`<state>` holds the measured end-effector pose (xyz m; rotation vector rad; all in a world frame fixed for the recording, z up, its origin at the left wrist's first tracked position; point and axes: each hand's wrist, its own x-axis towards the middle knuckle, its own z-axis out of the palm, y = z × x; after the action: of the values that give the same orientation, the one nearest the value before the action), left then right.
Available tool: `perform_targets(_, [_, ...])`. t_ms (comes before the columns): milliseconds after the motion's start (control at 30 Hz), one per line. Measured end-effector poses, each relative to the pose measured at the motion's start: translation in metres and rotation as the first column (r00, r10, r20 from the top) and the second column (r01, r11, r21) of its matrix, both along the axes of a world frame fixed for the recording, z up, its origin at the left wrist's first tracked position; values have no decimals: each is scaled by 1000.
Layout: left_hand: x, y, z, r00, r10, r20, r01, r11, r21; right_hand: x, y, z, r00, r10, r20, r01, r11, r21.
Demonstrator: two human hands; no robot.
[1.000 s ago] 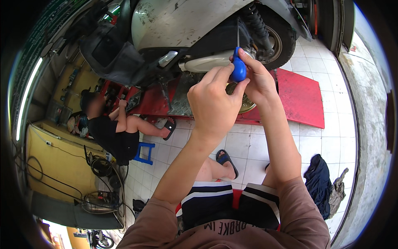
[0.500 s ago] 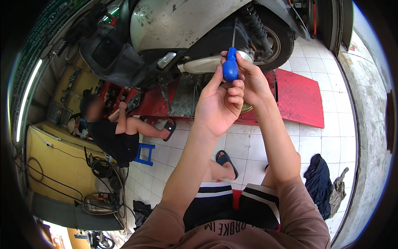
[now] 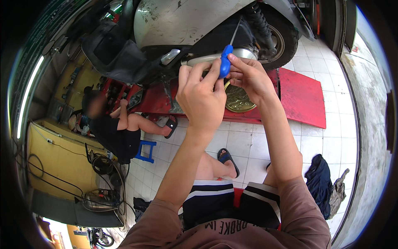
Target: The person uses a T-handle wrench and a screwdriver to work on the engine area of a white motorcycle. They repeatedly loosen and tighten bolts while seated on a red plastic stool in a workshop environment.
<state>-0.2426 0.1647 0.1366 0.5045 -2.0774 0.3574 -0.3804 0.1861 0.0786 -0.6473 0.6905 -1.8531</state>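
A screwdriver (image 3: 225,67) with a bulbous blue handle and a thin metal shaft is raised toward the scooter's side (image 3: 182,20), its shaft pointing up and slightly right. My right hand (image 3: 255,81) pinches the handle from the right, between thumb and fingers. From the left, my left hand (image 3: 202,97) has its bent fingers closed against the handle's lower end, back of the hand toward me. The shaft tip lies in front of the dark area beside the shock absorber (image 3: 260,27); whether it touches anything, I cannot tell.
Under the scooter is a red lift platform (image 3: 302,97) with a round gold-coloured tray (image 3: 239,108) on it. At left a person (image 3: 112,130) sits on a blue stool (image 3: 147,151). Dark cloth (image 3: 318,178) lies on the tiles at right; hoses (image 3: 101,164) coil at left.
My left hand has turned over from palm showing to back showing, and shifted left. The screwdriver has tilted, its handle swinging left and its shaft leaning right. The gold tray is now more exposed.
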Motion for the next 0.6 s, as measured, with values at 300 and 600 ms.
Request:
perform_targets(300, [-12, 20, -16, 899, -251, -360, 439, 499, 747, -11, 3, -10, 977, 119, 176, -90, 983, -162])
perform_targets(600, [-8, 21, -20, 553, 157, -818, 657, -686, 313, -7, -1, -14, 950, 247, 189, -201, 951, -234])
